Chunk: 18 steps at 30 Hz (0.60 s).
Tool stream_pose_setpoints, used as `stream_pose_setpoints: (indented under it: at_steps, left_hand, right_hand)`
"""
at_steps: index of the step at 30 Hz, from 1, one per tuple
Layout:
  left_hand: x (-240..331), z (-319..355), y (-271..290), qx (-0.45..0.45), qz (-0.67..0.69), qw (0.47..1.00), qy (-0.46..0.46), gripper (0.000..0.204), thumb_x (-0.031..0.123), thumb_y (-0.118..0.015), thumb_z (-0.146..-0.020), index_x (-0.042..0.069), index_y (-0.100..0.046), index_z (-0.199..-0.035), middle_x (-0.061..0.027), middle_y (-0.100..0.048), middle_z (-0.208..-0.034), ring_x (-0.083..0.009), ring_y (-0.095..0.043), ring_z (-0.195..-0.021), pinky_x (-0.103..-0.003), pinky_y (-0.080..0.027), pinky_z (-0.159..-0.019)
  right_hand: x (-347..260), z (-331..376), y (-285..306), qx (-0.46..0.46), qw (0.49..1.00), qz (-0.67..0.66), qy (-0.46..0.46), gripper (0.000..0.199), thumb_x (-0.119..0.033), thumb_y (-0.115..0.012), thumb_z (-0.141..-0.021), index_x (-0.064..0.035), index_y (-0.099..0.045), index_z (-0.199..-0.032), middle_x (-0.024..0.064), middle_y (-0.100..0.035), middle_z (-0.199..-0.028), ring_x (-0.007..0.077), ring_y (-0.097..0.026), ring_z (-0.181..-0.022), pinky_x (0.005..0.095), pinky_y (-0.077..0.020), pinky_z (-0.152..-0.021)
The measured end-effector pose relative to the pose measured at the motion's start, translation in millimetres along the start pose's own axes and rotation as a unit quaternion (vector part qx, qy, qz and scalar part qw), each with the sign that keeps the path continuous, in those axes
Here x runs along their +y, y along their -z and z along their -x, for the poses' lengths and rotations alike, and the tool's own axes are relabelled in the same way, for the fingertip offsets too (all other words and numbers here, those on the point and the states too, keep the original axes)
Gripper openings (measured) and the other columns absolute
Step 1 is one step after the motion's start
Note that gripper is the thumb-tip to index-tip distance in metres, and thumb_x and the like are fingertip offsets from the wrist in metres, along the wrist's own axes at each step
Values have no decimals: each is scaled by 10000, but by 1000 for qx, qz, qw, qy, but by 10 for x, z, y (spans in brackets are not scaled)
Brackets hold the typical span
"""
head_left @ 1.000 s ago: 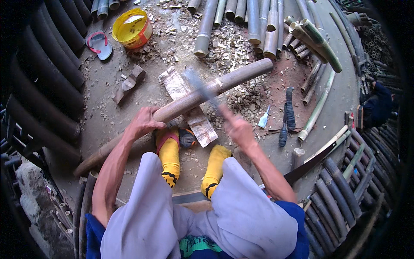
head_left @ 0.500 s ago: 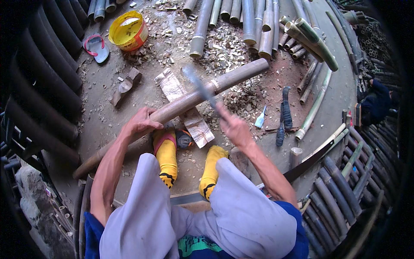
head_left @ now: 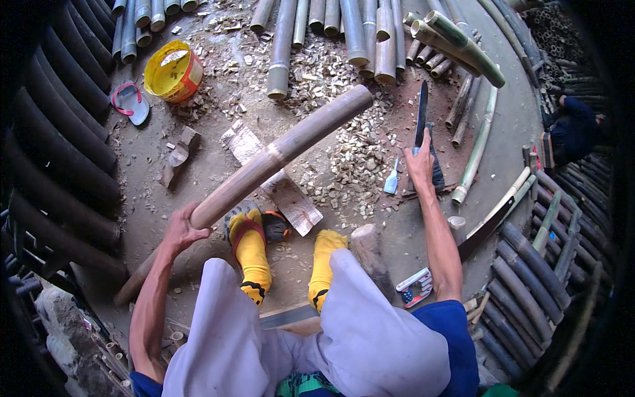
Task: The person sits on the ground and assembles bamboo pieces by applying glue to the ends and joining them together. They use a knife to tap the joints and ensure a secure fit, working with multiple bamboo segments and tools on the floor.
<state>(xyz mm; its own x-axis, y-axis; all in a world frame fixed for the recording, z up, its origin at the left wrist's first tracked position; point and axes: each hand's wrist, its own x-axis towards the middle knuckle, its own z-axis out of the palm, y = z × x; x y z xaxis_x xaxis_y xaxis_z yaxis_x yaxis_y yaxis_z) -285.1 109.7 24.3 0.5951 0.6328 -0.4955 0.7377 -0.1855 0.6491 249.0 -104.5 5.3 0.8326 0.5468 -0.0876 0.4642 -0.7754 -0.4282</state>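
A thick brown bamboo pole (head_left: 251, 173) slants across the ground, its far end raised to the upper right. It passes over a pale wooden block (head_left: 297, 202) by my feet. My left hand (head_left: 185, 230) is wrapped around the pole's near part. Stretched forward to the right, my right hand (head_left: 421, 162) closes on a knife whose dark blade (head_left: 421, 112) points away from me; its handle is hidden in my fingers. Beside that hand lies a black-wrapped tool (head_left: 437, 169), and a small tool with a pale blue handle (head_left: 392, 178) is just left.
Wood chips (head_left: 360, 149) cover the ground ahead. Cut bamboo lengths (head_left: 281, 59) lie at the far side. A yellow bucket (head_left: 173, 71) and a sandal (head_left: 131, 104) are far left. A saw handle (head_left: 415, 288) sits under my right forearm. Another person (head_left: 574, 132) is at the far right.
My right hand has moved from above the bamboo out to the right, with the blade, beside the black-wrapped tools. My left hand still grips the pole, whose far end shifted left in view.
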Motion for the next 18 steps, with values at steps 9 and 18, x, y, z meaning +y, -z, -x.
stream_pose_setpoints:
  at_steps: [9,18]
  left_hand:
    - [-406,512,254,60,-54,994,77,553,248,-734,-579,24,-620,-1072,-180,-647,-852,-300,-653,-786,-382,-507,-736]
    - [-697,643,252,64,-85,991,78,577,225,-739,-566,3,-613,-1084,-191,-622,-968,-331,-623,-901,-382,-492,-813]
  right_hand:
    - [-223,-440,-433,-18,999,28,-24,785,-240,-683,-792,-69,-291,-1450,259,-582,-1205,426,-595,-1058,465,-466,-891]
    - [-825,795,-647,2,984,-60,167,591,-138,-715,-752,36,-514,-1280,257,-609,-1037,360,-577,-1009,424,-446,-928]
